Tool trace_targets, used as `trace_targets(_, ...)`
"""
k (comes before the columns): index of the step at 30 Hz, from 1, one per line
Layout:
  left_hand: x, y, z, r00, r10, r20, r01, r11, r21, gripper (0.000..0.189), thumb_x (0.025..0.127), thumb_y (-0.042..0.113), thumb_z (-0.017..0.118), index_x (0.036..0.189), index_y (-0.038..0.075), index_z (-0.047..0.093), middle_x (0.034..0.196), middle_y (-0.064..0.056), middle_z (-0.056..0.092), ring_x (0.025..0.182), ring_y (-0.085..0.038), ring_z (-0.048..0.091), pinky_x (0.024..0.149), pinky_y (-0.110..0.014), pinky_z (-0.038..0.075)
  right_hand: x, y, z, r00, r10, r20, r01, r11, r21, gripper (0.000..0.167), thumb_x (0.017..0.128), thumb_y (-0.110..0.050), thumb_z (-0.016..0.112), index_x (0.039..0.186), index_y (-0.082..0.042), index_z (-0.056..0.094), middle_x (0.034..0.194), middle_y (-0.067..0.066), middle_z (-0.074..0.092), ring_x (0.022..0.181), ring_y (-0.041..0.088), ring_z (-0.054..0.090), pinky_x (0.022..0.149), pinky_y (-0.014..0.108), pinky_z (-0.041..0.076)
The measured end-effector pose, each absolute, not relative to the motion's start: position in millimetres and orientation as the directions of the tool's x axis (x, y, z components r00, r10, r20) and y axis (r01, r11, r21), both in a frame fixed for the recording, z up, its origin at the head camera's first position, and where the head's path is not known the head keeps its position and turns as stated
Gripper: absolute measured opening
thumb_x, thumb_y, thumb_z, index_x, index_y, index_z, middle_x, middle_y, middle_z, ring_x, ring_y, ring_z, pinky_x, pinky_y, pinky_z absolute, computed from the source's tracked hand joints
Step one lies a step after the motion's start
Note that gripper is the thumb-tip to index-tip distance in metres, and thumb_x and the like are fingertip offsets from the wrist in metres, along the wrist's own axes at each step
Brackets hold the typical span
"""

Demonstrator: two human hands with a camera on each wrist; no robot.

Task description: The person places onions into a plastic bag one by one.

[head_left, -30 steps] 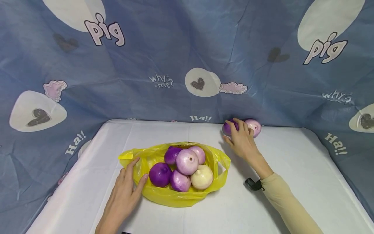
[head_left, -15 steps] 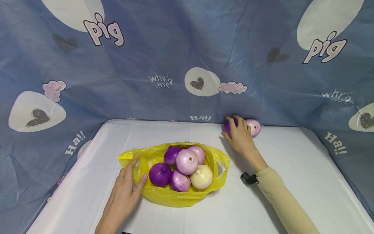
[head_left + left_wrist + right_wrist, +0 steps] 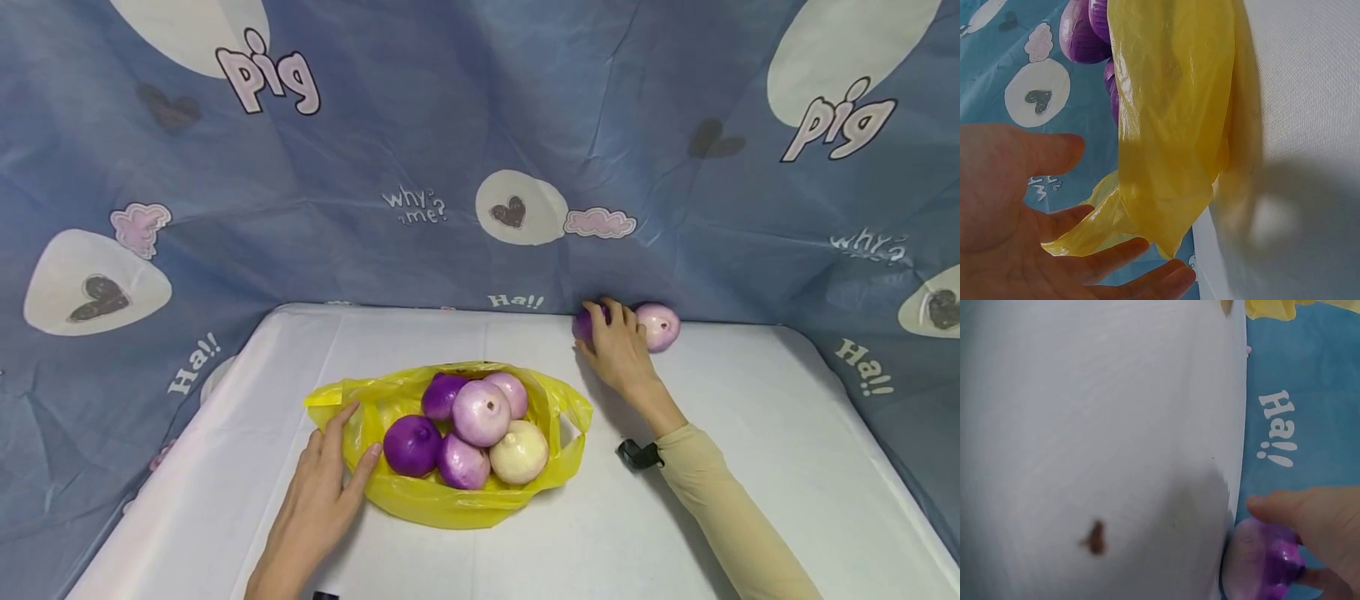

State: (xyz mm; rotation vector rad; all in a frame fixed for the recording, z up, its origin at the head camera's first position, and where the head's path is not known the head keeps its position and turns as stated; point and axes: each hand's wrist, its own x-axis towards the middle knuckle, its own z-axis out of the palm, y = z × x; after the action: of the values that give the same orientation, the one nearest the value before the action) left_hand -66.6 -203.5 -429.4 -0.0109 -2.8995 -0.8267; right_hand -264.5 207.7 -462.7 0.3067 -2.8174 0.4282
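Observation:
In the head view a yellow plastic bag (image 3: 427, 508) stands with its mouth spread. Inside lie several onions, among them a dark purple one (image 3: 412, 446), a pinkish one on top (image 3: 481, 413) and a cream one (image 3: 518, 452). My left hand (image 3: 318, 492) rests at the bag's left end, fingers extended and spread at its rim; the left wrist view shows the fingers (image 3: 1113, 256) beside the yellow plastic. At the table's far edge my right hand (image 3: 621, 346) curls round a purple onion (image 3: 1254, 559), partly hidden under the fingers. A pale pink onion (image 3: 660, 327) sits just right of it.
A white cloth covers the table (image 3: 757, 433). Behind its far edge hangs a blue printed curtain (image 3: 375, 167), close to the two far onions. A black strap (image 3: 640, 454) hangs at the right wrist.
My right hand has shifted slightly left and settled round the purple onion. The pale pink onion has moved a little to the right. My left hand and the bag stay put.

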Motion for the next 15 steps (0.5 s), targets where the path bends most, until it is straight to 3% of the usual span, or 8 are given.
trace_targets(6, -66.6, -203.3, -428.1, -0.993, -0.03, 0.116, 0.036, 0.851, 0.524, 0.067, 0.11, 0.04, 0.061, 0.166, 0.012, 0.036, 0.123, -0.025, 0.062, 0.095, -0.029, 0.06, 0.073, -0.038, 0.047, -264.4, 210.2, -464.0, -0.935, -0.172, 0.31, -0.256, 0.933, -0.253, 0.058, 0.101, -0.017, 0.074, 0.153, -0.009, 0.05, 0.155, 0.032, 0.047, 0.131, 0.064, 0.055, 0.101, 0.073, 0.048)
trace_targets(15, -66.3, -203.6, -428.2, -0.992, -0.033, 0.124, 0.037, 0.851, 0.523, 0.067, 0.11, 0.04, 0.061, 0.166, 0.012, 0.036, 0.122, -0.024, 0.062, 0.095, -0.029, 0.059, 0.073, -0.038, 0.047, -261.7, 212.4, -460.8, -0.942, -0.169, 0.291, -0.251, 0.928, -0.274, 0.057, 0.103, -0.019, 0.073, 0.154, -0.009, 0.05, 0.155, 0.032, 0.047, 0.127, 0.063, 0.057, 0.099, 0.072, 0.048)
